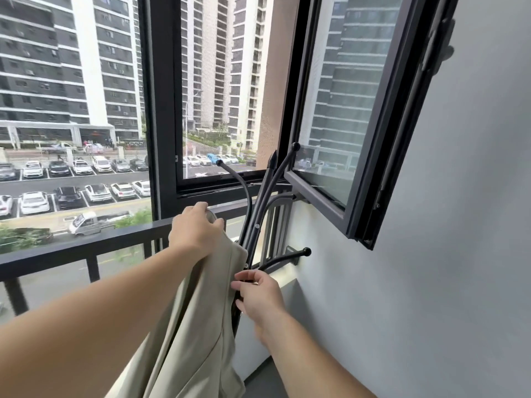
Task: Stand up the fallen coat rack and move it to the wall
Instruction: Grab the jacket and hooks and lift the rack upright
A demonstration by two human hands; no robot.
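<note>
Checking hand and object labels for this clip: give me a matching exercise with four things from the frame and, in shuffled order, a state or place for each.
Things
1. left hand
2. right hand
3. coat rack
4. window sash

States or places
A. swung open into the room
B. roughly upright, near the grey wall
C. holds the beige garment
D. grips the coat rack low down

Pairs: 1-C, 2-D, 3-B, 4-A.
</note>
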